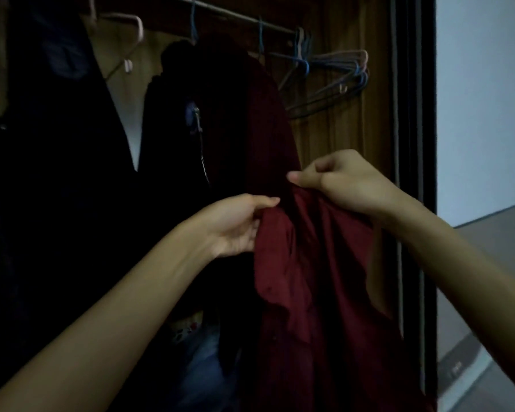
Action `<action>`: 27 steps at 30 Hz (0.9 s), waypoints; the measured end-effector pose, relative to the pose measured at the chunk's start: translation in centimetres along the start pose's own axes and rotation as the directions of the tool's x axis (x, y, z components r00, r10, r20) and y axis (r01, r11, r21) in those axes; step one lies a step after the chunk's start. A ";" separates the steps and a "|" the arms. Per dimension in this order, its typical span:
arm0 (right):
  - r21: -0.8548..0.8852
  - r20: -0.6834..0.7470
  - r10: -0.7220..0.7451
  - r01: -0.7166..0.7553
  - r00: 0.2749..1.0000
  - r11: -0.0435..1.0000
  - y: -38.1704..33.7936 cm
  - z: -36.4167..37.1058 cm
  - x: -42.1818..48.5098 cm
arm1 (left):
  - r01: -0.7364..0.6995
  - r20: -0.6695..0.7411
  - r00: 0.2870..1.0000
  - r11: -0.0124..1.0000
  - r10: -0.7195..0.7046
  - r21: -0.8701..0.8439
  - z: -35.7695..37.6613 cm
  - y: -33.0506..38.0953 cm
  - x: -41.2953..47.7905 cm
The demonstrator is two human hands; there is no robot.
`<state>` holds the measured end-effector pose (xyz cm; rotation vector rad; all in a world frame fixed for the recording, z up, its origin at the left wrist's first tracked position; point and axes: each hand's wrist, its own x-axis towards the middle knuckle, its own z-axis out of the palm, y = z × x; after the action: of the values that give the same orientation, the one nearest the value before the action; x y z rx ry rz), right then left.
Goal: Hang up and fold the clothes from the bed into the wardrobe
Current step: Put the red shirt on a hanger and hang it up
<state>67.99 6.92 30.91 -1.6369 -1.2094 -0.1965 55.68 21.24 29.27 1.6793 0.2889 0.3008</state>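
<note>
Dim wardrobe [339, 144]: left hand [235, 224], right hand [345, 182] pinch maroon garment [324, 263].

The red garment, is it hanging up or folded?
Hanging: the red garment drapes from the rail; left hand and right hand pinch its loose fabric.

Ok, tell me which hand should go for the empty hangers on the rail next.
Right, probably. The right hand pinches the red garment almost directly below the empty hangers; the left hand, gripping the same cloth lower and further left, would have to cross over it.
</note>
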 end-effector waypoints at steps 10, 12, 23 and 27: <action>0.081 0.395 -0.105 0.079 0.913 0.994 -8.2 3.2 3.9 | -0.216 -0.243 0.960 0.922 0.140 -0.323 -4.9 4.1 -2.7; 0.199 0.444 -0.154 0.070 0.883 0.977 -8.5 3.3 4.9 | -0.282 -0.289 0.938 0.902 0.189 -0.326 -5.9 4.4 -3.2; 0.609 0.366 -0.010 -0.231 0.931 0.758 -16.3 7.2 16.5 | -0.342 -0.425 0.881 0.900 0.208 -0.270 -11.9 5.5 -6.1; 0.654 0.472 0.039 -0.379 0.881 0.655 -20.2 10.5 20.2 | -0.356 -0.437 0.875 0.888 0.208 -0.290 -13.8 5.1 -7.4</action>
<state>57.56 26.40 51.87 -1.0825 -1.1651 0.7678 43.88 30.68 35.81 1.2781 0.2604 0.8754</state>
